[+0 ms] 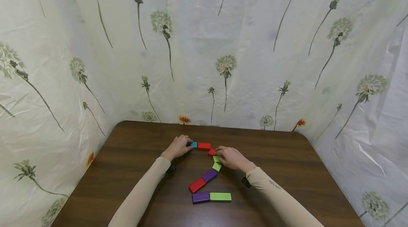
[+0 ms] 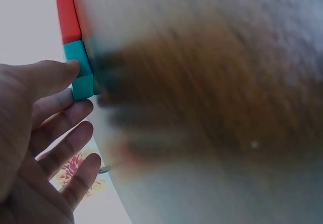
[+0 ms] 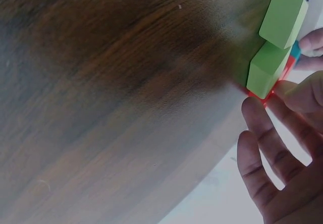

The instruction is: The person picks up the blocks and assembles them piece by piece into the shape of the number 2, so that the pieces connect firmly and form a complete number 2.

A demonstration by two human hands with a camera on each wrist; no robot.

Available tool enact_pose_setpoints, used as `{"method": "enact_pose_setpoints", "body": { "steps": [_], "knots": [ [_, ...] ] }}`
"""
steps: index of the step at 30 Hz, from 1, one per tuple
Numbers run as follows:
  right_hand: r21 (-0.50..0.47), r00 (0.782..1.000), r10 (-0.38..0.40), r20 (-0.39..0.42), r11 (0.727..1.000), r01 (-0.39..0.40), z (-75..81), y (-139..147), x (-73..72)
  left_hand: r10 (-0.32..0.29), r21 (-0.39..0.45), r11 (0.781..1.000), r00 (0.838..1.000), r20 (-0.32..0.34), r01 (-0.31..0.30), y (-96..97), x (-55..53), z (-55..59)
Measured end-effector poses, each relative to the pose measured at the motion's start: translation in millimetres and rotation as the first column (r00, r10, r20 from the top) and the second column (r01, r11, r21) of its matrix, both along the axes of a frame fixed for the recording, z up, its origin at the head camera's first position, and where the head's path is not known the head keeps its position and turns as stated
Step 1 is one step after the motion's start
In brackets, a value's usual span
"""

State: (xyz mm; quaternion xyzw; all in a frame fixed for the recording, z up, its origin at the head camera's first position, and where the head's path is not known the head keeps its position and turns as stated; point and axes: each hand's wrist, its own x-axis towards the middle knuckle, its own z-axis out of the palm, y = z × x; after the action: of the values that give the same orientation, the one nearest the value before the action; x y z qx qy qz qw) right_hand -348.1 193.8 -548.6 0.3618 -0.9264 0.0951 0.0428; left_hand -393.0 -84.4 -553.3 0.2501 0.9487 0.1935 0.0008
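Observation:
My left hand pinches a small blue block between thumb and fingers at the far left end of a curved row. Touching that block's right side is a long red block, which also shows in the left wrist view. My right hand holds a small red block between thumb and index finger, at the bend of the row. A green block partly hides this red one in the right wrist view. Another green block adjoins it, turned at an angle.
Nearer the body, a purple block and a red block continue the row diagonally. Below them lie a purple block and a long green block end to end. Flowered sheeting surrounds the brown table.

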Motion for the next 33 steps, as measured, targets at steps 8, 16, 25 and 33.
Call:
{"method": "enact_pose_setpoints", "body": {
  "steps": [8, 16, 25, 33],
  "knots": [
    [-0.013, 1.0, -0.013, 0.017, 1.0, 0.013, -0.2, -0.7, -0.1, -0.001, -0.04, 0.999, 1.0, 0.015, 0.001, 1.7, 0.7, 1.4],
    [-0.004, 1.0, -0.009, 0.014, 1.0, 0.009, -0.9, -2.0, 0.5, -0.001, -0.027, 1.0, 1.0, 0.027, 0.002, 1.7, 2.4, 1.8],
    [0.005, 1.0, -0.005, 0.02, 1.0, 0.005, -0.9, -2.3, -0.6, 0.004, -0.005, 1.0, 0.999, 0.047, -0.004, -2.2, 3.4, 1.1],
    [0.014, 1.0, 0.007, 0.007, 1.0, -0.007, 3.7, -1.4, -0.8, 0.042, 0.043, 0.998, 0.998, 0.049, -0.044, -5.6, 4.3, 0.5]
  ]
}}
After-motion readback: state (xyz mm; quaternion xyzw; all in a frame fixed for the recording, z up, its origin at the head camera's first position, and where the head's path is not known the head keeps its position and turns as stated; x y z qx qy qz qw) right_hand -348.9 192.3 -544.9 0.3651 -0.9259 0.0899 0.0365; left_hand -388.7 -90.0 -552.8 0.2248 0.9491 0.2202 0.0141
